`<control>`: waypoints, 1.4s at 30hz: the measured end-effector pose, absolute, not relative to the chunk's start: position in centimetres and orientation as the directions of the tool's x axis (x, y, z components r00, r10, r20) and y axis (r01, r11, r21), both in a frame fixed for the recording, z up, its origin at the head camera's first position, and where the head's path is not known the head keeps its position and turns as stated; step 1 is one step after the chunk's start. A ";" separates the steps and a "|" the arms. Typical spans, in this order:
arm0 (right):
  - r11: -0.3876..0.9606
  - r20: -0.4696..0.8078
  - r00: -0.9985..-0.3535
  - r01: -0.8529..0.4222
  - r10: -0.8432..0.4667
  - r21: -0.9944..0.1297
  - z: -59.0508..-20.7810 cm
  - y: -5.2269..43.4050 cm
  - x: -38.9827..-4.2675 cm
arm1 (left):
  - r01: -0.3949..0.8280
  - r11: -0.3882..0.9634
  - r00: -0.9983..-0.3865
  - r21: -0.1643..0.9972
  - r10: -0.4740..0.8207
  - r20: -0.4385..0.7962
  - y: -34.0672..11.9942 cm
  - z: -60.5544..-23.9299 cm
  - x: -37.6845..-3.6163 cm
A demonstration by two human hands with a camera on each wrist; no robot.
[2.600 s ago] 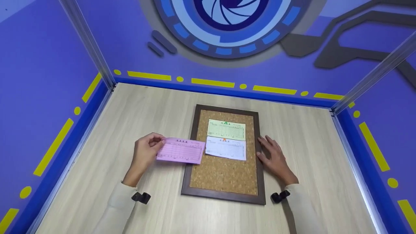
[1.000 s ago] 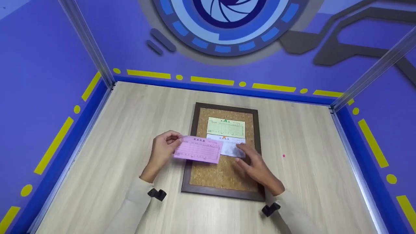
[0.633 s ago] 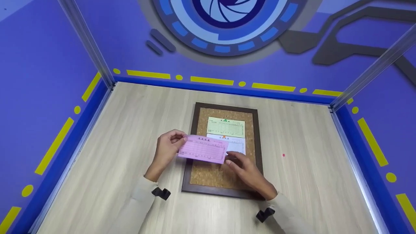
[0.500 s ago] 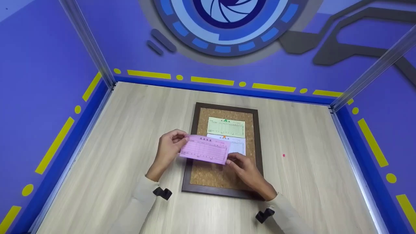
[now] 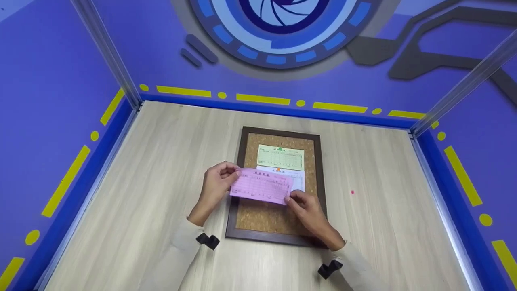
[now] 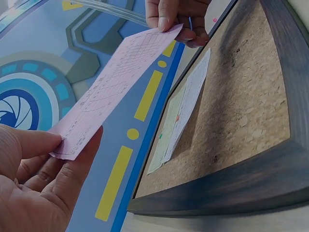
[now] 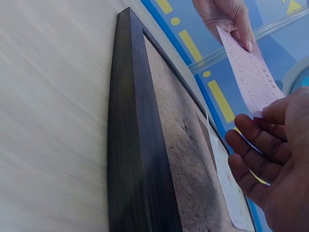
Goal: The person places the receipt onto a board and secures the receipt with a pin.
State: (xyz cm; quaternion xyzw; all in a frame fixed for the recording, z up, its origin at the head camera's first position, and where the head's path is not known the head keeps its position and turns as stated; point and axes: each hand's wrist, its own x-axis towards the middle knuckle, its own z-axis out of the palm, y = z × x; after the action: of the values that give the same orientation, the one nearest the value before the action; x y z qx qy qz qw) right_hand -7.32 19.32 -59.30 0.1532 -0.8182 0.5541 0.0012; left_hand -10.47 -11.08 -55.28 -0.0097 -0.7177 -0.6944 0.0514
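Observation:
Both hands hold a pink printed slip (image 5: 261,186) above a framed cork board (image 5: 262,220). My left hand (image 5: 216,184) pinches its upper left corner between thumb and fingers. At the lower right corner my right hand (image 5: 309,208) grips it by thumb and forefinger, the other fingers loosely bent in the right wrist view. Pinned on the cork are a green slip (image 5: 280,157) with a green pin (image 5: 280,148) and, just below, a white slip (image 5: 298,182) with an orange pin (image 5: 278,169). The pink slip hides the white one's lower left part.
The board's dark wooden frame (image 5: 276,237) lies flat on a pale wood-grain table (image 5: 383,226). A tiny pink-red object (image 5: 352,192) sits on the table right of the board. Blue-purple panels (image 5: 169,68) with yellow marks close off the back and sides.
The left hand has carried the pink slip rightward over the board. My right hand has left the frame's right edge, moved left, and taken hold of the slip's lower right corner.

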 end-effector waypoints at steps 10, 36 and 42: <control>0.281 0.030 -0.984 -0.079 -0.173 -0.956 -59.9 21.6 -6.5 | 0.034 0.035 -0.999 0.999 -0.003 0.034 -9.0 -56.7 -10.0; 0.284 -0.120 -0.985 0.082 -0.122 -0.955 -61.0 24.2 -4.6 | 0.039 0.240 -0.999 0.970 -0.012 0.043 -6.2 -60.0 -9.8; 0.299 -0.154 -0.981 0.113 -0.117 -0.948 -61.5 24.4 -4.7 | 0.062 0.385 -0.997 0.921 -0.019 0.075 -6.0 -60.6 -9.7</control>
State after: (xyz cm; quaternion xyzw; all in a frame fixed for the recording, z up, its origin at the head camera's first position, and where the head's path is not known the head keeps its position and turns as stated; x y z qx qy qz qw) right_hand -4.68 24.39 -61.55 0.0011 -0.7999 0.5922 -0.0973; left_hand -9.67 -6.03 -60.60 -0.0129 -0.8313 -0.5545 0.0367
